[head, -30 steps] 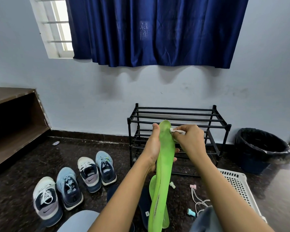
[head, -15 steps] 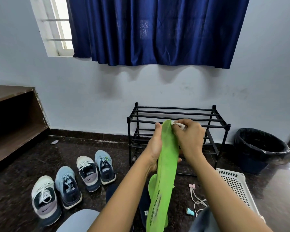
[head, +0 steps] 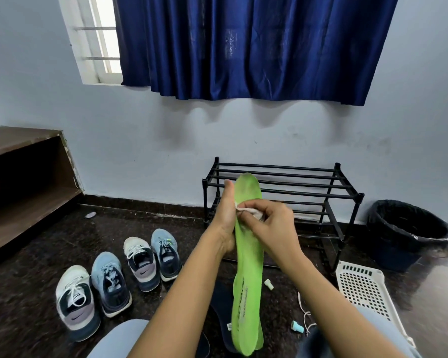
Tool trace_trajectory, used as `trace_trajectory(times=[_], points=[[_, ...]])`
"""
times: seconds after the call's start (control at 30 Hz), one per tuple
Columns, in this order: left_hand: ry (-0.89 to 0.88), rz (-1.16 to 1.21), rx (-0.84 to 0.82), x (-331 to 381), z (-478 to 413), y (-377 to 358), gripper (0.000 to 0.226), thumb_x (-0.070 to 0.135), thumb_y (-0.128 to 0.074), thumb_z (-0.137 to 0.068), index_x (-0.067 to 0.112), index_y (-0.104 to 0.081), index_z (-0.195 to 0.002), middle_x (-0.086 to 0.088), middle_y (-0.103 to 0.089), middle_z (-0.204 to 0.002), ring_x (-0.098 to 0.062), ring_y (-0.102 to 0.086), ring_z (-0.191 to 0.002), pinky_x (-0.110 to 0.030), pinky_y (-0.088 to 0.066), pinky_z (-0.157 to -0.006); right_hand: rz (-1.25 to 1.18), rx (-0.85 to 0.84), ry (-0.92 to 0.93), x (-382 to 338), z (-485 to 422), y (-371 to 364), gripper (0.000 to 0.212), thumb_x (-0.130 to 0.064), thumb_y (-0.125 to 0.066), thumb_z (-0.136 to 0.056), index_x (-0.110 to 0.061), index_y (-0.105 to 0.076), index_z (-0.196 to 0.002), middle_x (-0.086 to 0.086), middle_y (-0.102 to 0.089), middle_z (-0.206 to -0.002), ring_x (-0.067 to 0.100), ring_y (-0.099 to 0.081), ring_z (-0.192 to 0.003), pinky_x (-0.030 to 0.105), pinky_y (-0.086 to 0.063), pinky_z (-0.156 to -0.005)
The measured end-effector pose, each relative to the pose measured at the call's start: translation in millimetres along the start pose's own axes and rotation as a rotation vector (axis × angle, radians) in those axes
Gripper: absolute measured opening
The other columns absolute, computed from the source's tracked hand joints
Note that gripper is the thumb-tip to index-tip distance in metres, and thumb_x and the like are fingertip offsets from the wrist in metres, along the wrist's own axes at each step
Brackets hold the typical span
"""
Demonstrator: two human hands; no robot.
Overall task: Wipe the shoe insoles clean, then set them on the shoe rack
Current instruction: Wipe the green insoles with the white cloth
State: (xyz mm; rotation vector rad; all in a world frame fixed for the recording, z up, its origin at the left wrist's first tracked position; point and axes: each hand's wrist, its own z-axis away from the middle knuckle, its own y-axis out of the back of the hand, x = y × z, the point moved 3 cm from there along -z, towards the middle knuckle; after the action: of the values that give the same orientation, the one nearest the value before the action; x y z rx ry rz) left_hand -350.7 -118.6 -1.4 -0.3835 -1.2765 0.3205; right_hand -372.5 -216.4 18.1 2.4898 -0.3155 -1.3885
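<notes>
One green insole stands upright in the air before the black shoe rack, toe end up; the left hand clasps its left edge, fingers wrapped behind; the right hand, fingers curled, pinches one small white cloth against its upper face; one dark insole lies on the floor below; four shoes sit in a row at left.

Soft daylight enters through the window at upper left; the curtain casts faint shadows on the wall. Edges bend from wide-angle distortion.
</notes>
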Motion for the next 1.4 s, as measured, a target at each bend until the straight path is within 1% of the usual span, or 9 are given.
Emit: trace_trajectory(times=[0.07,0.17,0.3,0.53,0.67,0.87,1.07,1.3,1.4], points=[[-0.026,0.092,-0.015,8,-1,6,0.098,0.079,-0.016,-0.088,-0.001,-0.074,-0.085,-0.018,-0.061,-0.092,-0.029,-0.058,-0.077,-0.036,-0.047,-0.071,-0.031,-0.08,0.018,-5,5,-5,0.018,-0.005,-0.072,-0.075,-0.022,-0.075,-0.079,-0.012,-0.07,-0.07,0.0,-0.06,-0.064,0.014,-0.044,-0.064],[-0.059,0.134,-0.017,12,1,7,0.092,0.076,-0.014,-0.09,0.0,-0.066,-0.095,-0.017,-0.062,-0.091,-0.029,-0.059,-0.076,-0.036,-0.049,-0.071,-0.059,-0.114,0.039,-6,6,-7,0.023,-0.003,-0.072,-0.075,-0.026,-0.074,-0.076,-0.017,-0.067,-0.065,-0.003,-0.054,-0.058,0.011,-0.038,-0.057],[-0.007,-0.008,-0.045,-5,9,-7,0.083,0.076,-0.02,-0.09,0.01,-0.069,-0.08,-0.012,-0.068,-0.07,-0.022,-0.066,-0.06,-0.028,-0.053,-0.058,-0.031,0.049,0.009,1,-9,4,0.019,-0.005,-0.073,-0.075,-0.023,-0.075,-0.078,-0.015,-0.067,-0.068,-0.005,-0.057,-0.06,0.008,-0.039,-0.058],[0.036,-0.098,-0.095,-24,7,-14,0.082,0.077,-0.02,-0.088,0.015,-0.068,-0.109,-0.01,-0.067,-0.082,-0.022,-0.063,-0.067,-0.035,-0.049,-0.065,-0.043,0.25,-0.11,19,-25,22,0.018,-0.013,-0.072,-0.077,-0.031,-0.072,-0.076,-0.012,-0.07,-0.072,0.002,-0.063,-0.069,0.017,-0.048,-0.065],[0.014,-0.139,-0.094,-20,10,-16,0.074,0.073,-0.025,-0.091,0.015,-0.067,-0.11,-0.01,-0.069,-0.08,-0.023,-0.064,-0.066,-0.035,-0.051,-0.064,-0.052,0.309,-0.157,22,-24,22,0.013,-0.015,-0.071,-0.077,-0.027,-0.073,-0.078,-0.008,-0.07,-0.074,0.009,-0.065,-0.071,0.028,-0.053,-0.068],[0.017,-0.063,-0.026,-7,14,-9,0.069,0.072,-0.023,-0.093,0.014,-0.058,-0.077,-0.01,-0.056,-0.071,-0.021,-0.054,-0.057,-0.025,-0.044,-0.053,-0.032,0.197,-0.095,11,-7,-4,0.016,-0.013,-0.073,-0.076,-0.029,-0.074,-0.077,-0.01,-0.069,-0.071,0.002,-0.061,-0.064,0.017,-0.047,-0.062],[0.008,-0.22,-0.048,-20,16,-16,0.07,0.069,-0.022,-0.095,0.016,-0.068,-0.097,-0.007,-0.069,-0.07,-0.021,-0.065,-0.062,-0.037,-0.052,-0.068,-0.072,0.402,-0.151,18,-27,20,0.008,-0.018,-0.07,-0.078,-0.024,-0.074,-0.081,-0.011,-0.07,-0.073,0.007,-0.065,-0.071,0.032,-0.054,-0.07],[0.035,-0.13,-0.021,-8,13,-11,0.079,0.073,-0.02,-0.092,0.012,-0.07,-0.089,-0.014,-0.071,-0.074,-0.027,-0.063,-0.068,-0.035,-0.049,-0.068,-0.072,0.186,-0.052,10,-14,2,0.011,-0.017,-0.072,-0.078,-0.024,-0.075,-0.085,-0.01,-0.072,-0.078,0.001,-0.065,-0.072,0.02,-0.049,-0.067],[0.019,-0.145,-0.027,-7,14,-10,0.08,0.075,-0.017,-0.09,0.014,-0.069,-0.094,-0.014,-0.071,-0.078,-0.027,-0.063,-0.068,-0.036,-0.05,-0.068,-0.089,0.197,-0.044,8,-18,2,0.009,-0.017,-0.073,-0.078,-0.022,-0.076,-0.084,-0.009,-0.072,-0.077,0.0,-0.064,-0.071,0.019,-0.047,-0.066]])
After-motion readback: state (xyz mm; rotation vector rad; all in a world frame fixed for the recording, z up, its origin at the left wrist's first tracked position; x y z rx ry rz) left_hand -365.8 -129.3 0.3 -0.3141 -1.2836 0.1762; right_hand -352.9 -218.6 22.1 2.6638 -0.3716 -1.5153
